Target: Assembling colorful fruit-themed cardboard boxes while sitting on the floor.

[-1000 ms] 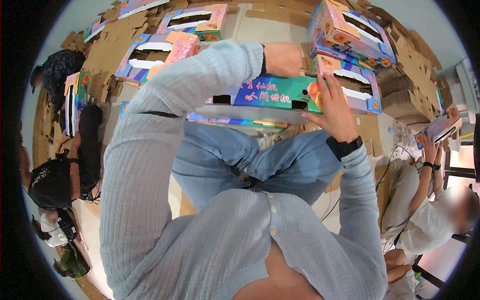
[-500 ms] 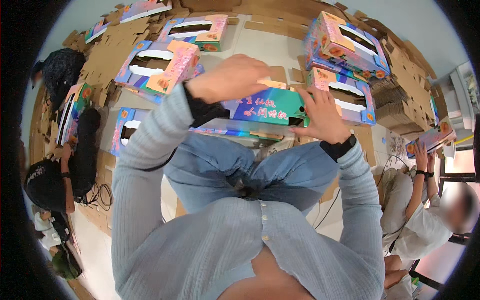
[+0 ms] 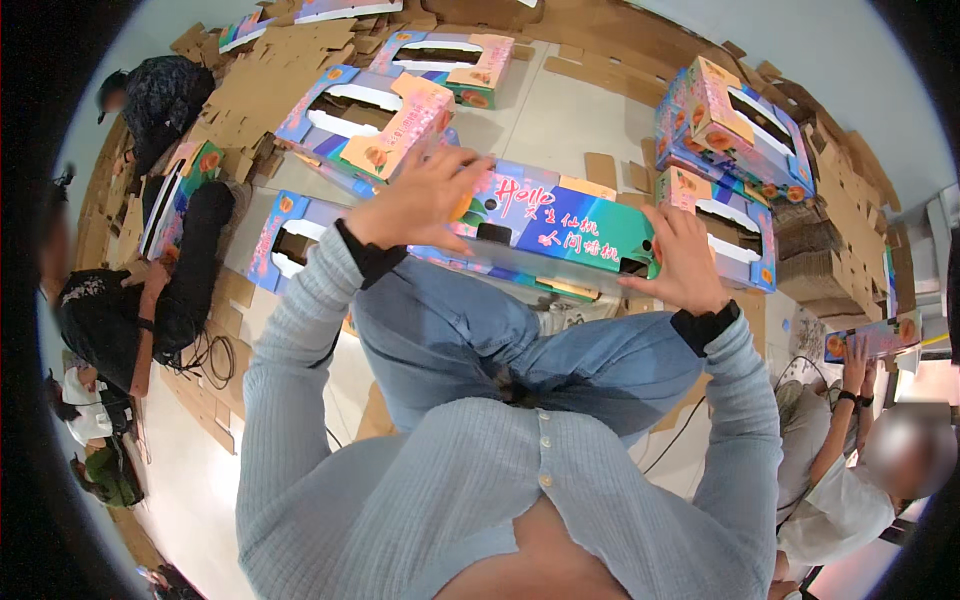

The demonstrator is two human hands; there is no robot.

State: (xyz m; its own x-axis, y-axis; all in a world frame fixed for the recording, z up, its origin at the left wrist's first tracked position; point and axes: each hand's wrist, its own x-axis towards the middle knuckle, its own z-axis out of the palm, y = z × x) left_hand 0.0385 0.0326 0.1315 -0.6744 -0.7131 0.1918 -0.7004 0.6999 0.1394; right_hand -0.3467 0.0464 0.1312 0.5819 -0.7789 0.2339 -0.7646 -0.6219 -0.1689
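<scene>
Fingers (image 3: 462, 178) of the left hand (image 3: 405, 205) grasp one end of the box (image 3: 575, 225), thumb along its near edge; those of the right hand (image 3: 685, 265) clasp the other end, likely keeping it level. It lies just beyond the knees (image 3: 640, 345), over a lower box (image 3: 570, 288); whether it rests there is hard to tell. Toward the far right corner of the floor (image 3: 570, 95), a third box (image 3: 718, 120) sits atop another, perhaps saving room.

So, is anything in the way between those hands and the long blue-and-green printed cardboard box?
Nothing visible is: the left hand directly grasps the left end of the long blue-and-green printed cardboard box, and the right hand its right end.
</scene>
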